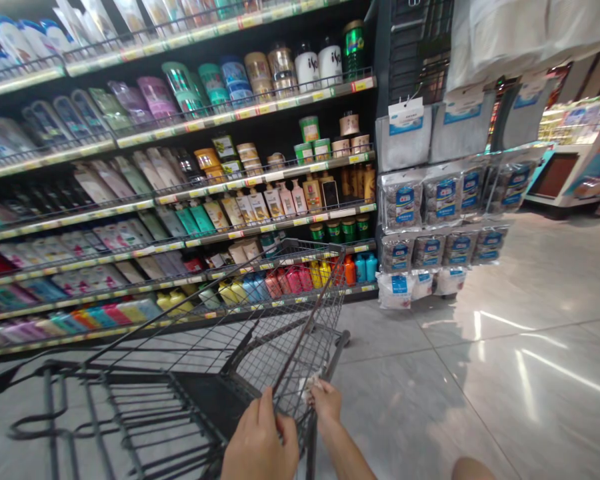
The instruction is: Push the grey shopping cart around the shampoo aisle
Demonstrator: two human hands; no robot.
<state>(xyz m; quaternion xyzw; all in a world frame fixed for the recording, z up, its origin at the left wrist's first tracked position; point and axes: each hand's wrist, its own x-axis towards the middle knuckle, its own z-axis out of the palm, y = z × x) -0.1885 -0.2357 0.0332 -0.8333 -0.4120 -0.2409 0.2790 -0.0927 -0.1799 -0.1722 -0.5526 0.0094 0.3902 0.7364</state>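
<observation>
At the far left, a shelving unit (280, 105) carries rows of bottles, jars and tubes; its tiers slope in the view. In front of it, from the near left to the centre, stands the shopping cart (205, 395), on the floor (430, 393). Its long axis runs diagonally from near left to far right, with the tapered end directed at the lowest shelf and its blue bottles (365, 268). Bent bars and a slatted section form the near left end. At near centre, the left hand (263, 437) is at the cart's right top rail (307, 325); its fingers are curled on the rail, thumb beside them, with little gap between. Immediately right and slightly farther, the right hand (326, 402) pinches a crumpled whitish wad (312, 388) between thumb and bent fingers, against or just beside the outer mesh; exact contact cannot be determined. To the far right, grey packs (443, 200) with blue labels hang in tiers. Beyond them, farther right, is a display counter (555, 177).
</observation>
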